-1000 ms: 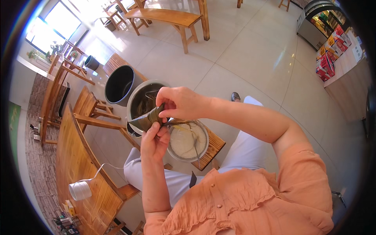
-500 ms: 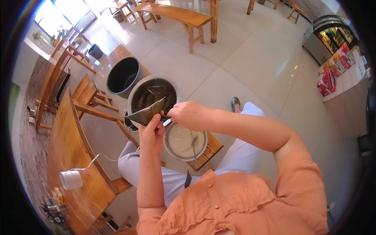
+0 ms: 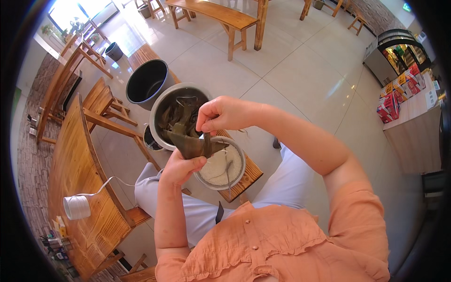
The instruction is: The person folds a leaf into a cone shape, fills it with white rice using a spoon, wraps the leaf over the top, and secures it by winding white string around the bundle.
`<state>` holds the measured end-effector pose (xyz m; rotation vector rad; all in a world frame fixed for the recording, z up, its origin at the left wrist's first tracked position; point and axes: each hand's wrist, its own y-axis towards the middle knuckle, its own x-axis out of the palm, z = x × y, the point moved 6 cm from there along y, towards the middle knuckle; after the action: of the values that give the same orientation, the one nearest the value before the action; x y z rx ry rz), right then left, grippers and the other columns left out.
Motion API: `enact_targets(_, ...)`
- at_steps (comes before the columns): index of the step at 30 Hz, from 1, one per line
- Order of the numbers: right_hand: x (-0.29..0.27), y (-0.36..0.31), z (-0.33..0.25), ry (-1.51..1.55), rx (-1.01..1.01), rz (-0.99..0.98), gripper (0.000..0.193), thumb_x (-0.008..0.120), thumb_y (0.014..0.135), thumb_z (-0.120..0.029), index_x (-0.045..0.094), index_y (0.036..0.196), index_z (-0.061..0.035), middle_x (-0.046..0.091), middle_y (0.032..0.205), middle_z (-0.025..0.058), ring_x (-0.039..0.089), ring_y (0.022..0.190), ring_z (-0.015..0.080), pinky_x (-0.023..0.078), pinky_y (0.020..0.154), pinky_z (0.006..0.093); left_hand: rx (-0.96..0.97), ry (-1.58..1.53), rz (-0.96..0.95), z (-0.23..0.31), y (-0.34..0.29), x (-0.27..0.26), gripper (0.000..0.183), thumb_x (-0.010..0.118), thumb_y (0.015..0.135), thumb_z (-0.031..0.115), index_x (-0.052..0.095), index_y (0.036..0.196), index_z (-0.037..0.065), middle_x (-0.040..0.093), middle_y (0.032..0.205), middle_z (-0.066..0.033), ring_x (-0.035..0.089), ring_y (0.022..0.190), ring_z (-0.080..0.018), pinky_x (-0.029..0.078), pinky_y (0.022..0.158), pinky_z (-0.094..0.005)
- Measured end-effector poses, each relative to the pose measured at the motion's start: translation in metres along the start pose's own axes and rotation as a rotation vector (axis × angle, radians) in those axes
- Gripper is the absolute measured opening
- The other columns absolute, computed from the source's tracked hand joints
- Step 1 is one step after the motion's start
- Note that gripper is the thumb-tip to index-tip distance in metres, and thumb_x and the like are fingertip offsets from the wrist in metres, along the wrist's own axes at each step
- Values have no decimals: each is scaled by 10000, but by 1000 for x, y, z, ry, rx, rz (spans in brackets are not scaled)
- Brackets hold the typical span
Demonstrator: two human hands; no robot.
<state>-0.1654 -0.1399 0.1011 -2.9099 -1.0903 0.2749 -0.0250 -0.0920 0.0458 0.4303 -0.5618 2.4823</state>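
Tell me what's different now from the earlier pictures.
Since the previous picture, the right hand has risen and now pinches a leaf end upright. The leaf bundle has turned and shifted right, its right end now over the rice bowl. The left hand still grips the bundle; the pot of leaves and white spool stay put.

The leaf (image 3: 188, 146) is dark olive green, the rice (image 3: 215, 172) white, the desk (image 3: 252, 176) dark-striped brown, the shirt (image 3: 305, 230) orange.
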Motion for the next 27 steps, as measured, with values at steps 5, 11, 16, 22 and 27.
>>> enact_targets(5, 18, 7, 15, 307, 19, 72, 136, 546, 843, -75, 626, 948, -41, 611, 799, 4, 525, 644, 64, 455, 609, 200, 79, -310, -228, -2, 0, 0, 403, 696, 709, 73, 518, 1062, -4, 582, 885, -89, 426, 577, -73, 335, 478, -181)
enact_targets(11, 31, 5, 40, 294, -68, 385, 167, 512, 869, -83, 618, 993, -46, 610, 827, 13, 532, 631, 65, 446, 551, 204, 238, -658, -56, -3, 12, -12, 328, 581, 834, 87, 469, 1123, -21, 540, 998, -93, 383, 608, -58, 316, 474, -148)
enact_targets(16, 45, -15, 12, -747, -342, 564, 159, 550, 754, -71, 590, 897, -13, 544, 792, 118, 569, 738, 270, 484, 632, 322, 255, -610, 164, -5, 14, -25, 271, 564, 836, 60, 479, 1080, -19, 551, 937, -90, 401, 591, -65, 317, 452, -166)
enact_targets(22, 62, -22, -2, -1115, -353, 256, 63, 550, 723, -66, 537, 776, -34, 523, 815, 116, 563, 776, 269, 487, 654, 335, 81, 54, 277, -3, 6, -26, 154, 622, 741, 7, 570, 884, 29, 521, 709, 19, 437, 579, -45, 330, 451, -197)
enact_targets(27, 45, -12, -15, -835, -340, -1, 74, 587, 715, -43, 546, 776, -36, 549, 793, 112, 577, 761, 260, 480, 647, 326, -80, 317, 50, 0, -2, -11, 288, 673, 694, 15, 571, 961, 49, 542, 750, 31, 482, 641, -52, 389, 542, -202)
